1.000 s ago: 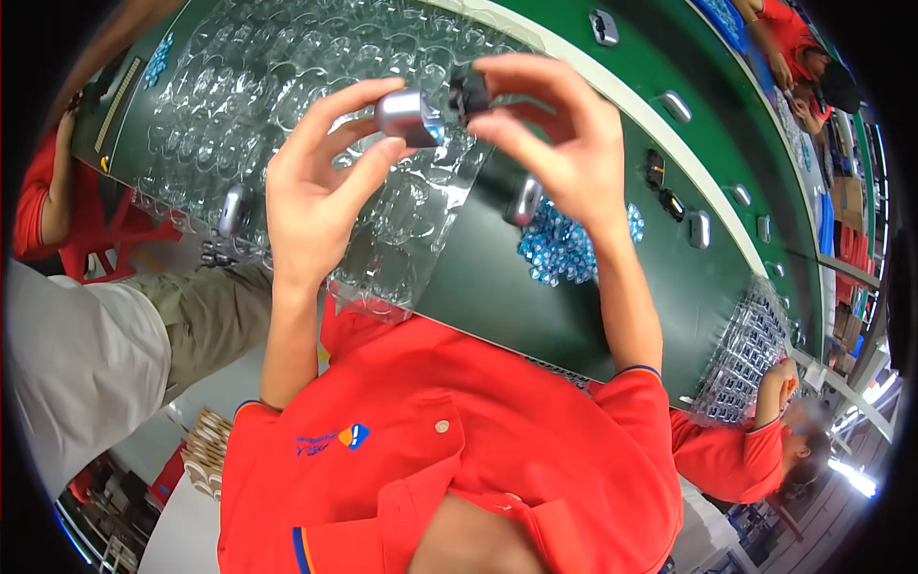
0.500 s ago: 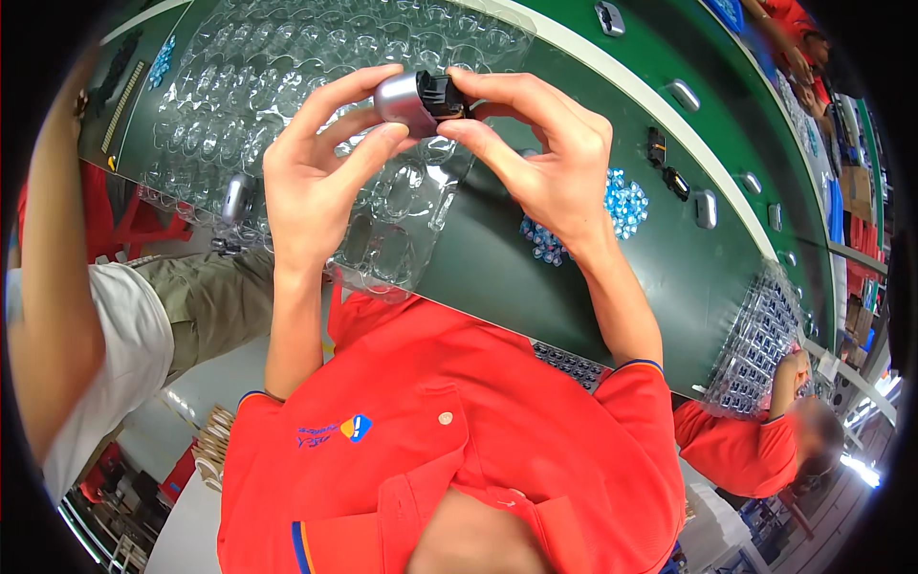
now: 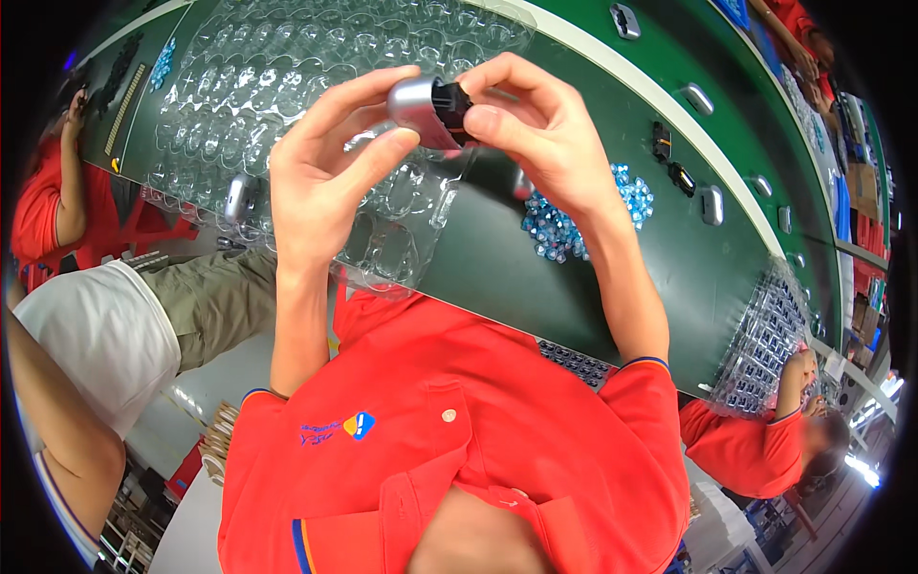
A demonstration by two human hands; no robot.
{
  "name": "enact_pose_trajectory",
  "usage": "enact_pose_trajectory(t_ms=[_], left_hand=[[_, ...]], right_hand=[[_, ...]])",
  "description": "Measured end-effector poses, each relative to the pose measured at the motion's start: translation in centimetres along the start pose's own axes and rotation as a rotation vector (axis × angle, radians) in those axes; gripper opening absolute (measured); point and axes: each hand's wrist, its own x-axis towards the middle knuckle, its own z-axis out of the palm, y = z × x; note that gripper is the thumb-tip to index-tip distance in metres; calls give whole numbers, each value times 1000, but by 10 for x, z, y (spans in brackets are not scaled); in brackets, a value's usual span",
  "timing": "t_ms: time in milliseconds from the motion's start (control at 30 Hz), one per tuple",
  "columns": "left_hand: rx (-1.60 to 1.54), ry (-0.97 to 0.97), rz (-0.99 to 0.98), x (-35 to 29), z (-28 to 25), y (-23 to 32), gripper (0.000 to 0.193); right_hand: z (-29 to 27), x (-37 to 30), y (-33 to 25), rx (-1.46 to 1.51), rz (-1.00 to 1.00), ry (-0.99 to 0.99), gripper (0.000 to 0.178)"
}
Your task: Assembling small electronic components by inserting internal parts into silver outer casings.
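Observation:
Between my two hands, above the green work surface, is a rounded silver-grey plastic shell (image 3: pixel 413 99) with a black plastic insert (image 3: pixel 451 107) at its right end. My left hand (image 3: pixel 335 163) pinches the shell between thumb and fingers. The thumb and fingers of my right hand (image 3: pixel 540 134) grip the black insert, which sits partly inside the shell's open end. Just below my right hand lies a pile of small shiny blue pieces (image 3: pixel 555 230). Clear moulded plastic trays (image 3: pixel 249 105) spread beneath and left of my left hand.
Several silver shells (image 3: pixel 712 205) and two black parts (image 3: pixel 681 179) lie to the right, some on the green conveyor (image 3: pixel 660 72). Another silver shell (image 3: pixel 239 198) rests at the trays' left edge. A co-worker (image 3: pixel 746 450) handles a filled tray (image 3: pixel 760 335) at right; others stand left.
The shell and insert have shifted slightly right and tilted, and my right fingers have moved over the insert. Silver shells on the conveyor have slid a little. The person at left has moved lower.

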Motion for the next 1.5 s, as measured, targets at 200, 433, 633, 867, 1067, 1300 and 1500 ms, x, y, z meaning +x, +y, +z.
enact_pose_trajectory(t_ms=[200, 433, 633, 867, 1067, 1300, 1500], left_hand=[[171, -196, 157, 6, -14, -14, 42], [-120, -171, -79, -3, 0, 1, 42], [469, 88, -62, -20, -14, 20, 42], [1222, 90, -327, -66, -80, 23, 42], [1255, 44, -335, -59, -69, 8, 44], [1251, 135, -261, -79, -74, 5, 43], [1249, 257, -23, -83, -74, 9, 44]], right_hand=[[11, -5, 7, 506, 216, -276, 42], [22, -9, 14, 336, 135, -228, 42], [3, 17, 17, 81, 206, -179, 32], [-180, 129, 64, -1218, -232, 370, 30], [-155, 42, 30, -1332, -381, 399, 30], [-99, -66, 10, -1136, -9, -33, 16], [-87, -71, 11, -1293, 53, -111, 14]])
